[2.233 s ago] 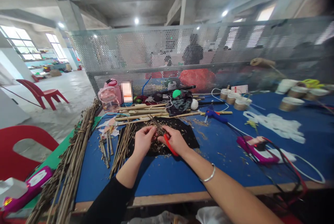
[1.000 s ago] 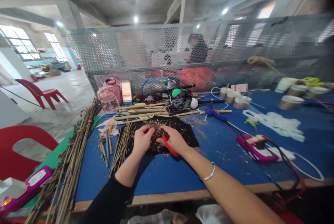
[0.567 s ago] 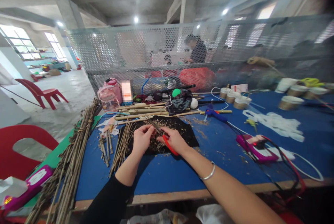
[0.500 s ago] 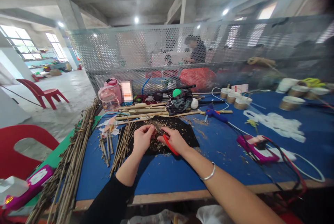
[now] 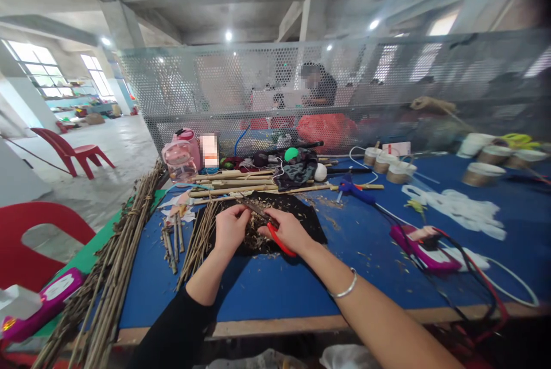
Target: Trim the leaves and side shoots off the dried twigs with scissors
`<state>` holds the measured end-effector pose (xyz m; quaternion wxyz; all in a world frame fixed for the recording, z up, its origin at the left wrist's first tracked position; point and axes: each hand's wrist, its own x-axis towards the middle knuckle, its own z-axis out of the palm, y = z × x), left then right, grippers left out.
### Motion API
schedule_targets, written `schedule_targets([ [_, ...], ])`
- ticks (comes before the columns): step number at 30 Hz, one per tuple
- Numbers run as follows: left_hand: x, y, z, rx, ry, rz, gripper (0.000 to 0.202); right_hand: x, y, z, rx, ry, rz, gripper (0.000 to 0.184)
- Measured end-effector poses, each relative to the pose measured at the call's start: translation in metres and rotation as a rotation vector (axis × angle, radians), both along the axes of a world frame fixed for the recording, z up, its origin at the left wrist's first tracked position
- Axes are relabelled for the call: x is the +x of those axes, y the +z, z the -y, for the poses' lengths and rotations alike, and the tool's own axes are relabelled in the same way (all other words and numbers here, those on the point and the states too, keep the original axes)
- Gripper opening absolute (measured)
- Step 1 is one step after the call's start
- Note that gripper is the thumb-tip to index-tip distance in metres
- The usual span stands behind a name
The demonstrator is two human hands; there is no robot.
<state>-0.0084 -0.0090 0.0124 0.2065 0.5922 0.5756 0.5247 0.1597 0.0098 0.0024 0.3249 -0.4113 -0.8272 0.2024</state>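
Over a black cloth [image 5: 313, 225] strewn with pale wood shavings [image 5: 256, 241], my right hand [image 5: 293, 230] grips a pair of scissors [image 5: 279, 239] by its red handles. The dark blades point up and left, past the fingertips of my left hand [image 5: 229, 231]. That left hand is closed in a pinch; whatever sits between its fingers is too small or hidden to make out. Left of it, thin sticks [image 5: 196, 248] lie partly on the cloth. Shorter cut sticks [image 5: 175, 243] rest beside them on the blue table [image 5: 344, 277].
A long bundle of twigs [image 5: 120, 254] runs along the left edge. Behind the cloth lie bamboo sticks [image 5: 241, 184], dark fabric [image 5: 299, 169] and a blue glue gun [image 5: 355, 189]. On the right are a purple power strip [image 5: 424, 251], cables and cups [image 5: 482, 174]. A person sits beyond the mesh screen [image 5: 193, 88].
My left hand has shifted slightly left, opening a wider gap from the right hand. The scissors stay in my right hand, their blade tips a little lower. The view has shifted slightly.
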Motion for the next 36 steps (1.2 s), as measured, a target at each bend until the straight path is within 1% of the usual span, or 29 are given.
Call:
schedule_targets([
  [3,-0.003,-0.002,-0.002,-0.023,-0.003,-0.050,0.025,0.001,-0.002,0.000,-0.016,0.020,-0.023,0.031],
  [7,-0.007,-0.009,-0.006,-0.060,0.005,-0.061,0.025,0.002,-0.006,-0.002,-0.040,0.031,-0.010,0.029],
  [10,-0.006,-0.013,-0.008,-0.084,0.026,-0.068,0.023,0.001,-0.008,-0.002,-0.048,0.031,0.018,0.030],
  [13,-0.006,-0.013,-0.008,-0.116,0.077,-0.094,0.020,0.001,-0.009,-0.004,-0.018,-0.008,0.060,0.034],
  [16,-0.015,-0.004,-0.011,-0.131,0.108,-0.150,0.019,0.004,-0.010,-0.007,0.026,-0.063,0.049,0.037],
  [19,-0.040,0.015,-0.016,-0.085,0.081,-0.173,0.013,0.008,-0.013,-0.013,0.053,-0.116,-0.013,0.039],
  [20,-0.050,0.023,-0.017,-0.077,0.108,-0.174,0.014,0.009,-0.014,-0.015,0.046,-0.125,-0.020,0.040],
  [22,-0.071,0.035,-0.019,-0.094,0.153,-0.253,0.010,0.011,-0.017,-0.019,0.042,-0.156,-0.027,0.042],
  [23,-0.079,0.040,-0.019,-0.149,0.156,-0.317,0.006,0.012,-0.018,-0.021,0.050,-0.164,-0.027,0.042],
  [24,-0.085,0.042,-0.018,-0.219,0.134,-0.390,0.003,0.012,-0.019,-0.022,0.055,-0.171,-0.034,0.043],
  [25,-0.089,0.042,-0.017,-0.269,0.094,-0.466,0.006,0.012,-0.020,-0.023,0.059,-0.173,-0.044,0.043],
  [28,-0.090,0.035,-0.014,-0.337,-0.002,-0.685,0.017,0.012,-0.023,-0.025,0.047,-0.154,-0.082,0.045],
  [30,-0.087,0.028,-0.011,-0.408,-0.002,-0.868,0.014,0.012,-0.025,-0.026,0.036,-0.143,-0.094,0.046],
  [32,-0.085,0.024,-0.010,-0.479,0.010,-0.997,0.006,0.013,-0.026,-0.027,0.028,-0.139,-0.095,0.046],
  [33,-0.085,0.023,-0.009,-0.501,0.011,-1.030,0.004,0.013,-0.026,-0.027,0.026,-0.139,-0.091,0.045],
  [36,-0.089,0.024,-0.009,-0.511,-0.016,-1.063,0.008,0.013,-0.026,-0.027,0.022,-0.143,-0.080,0.043],
])
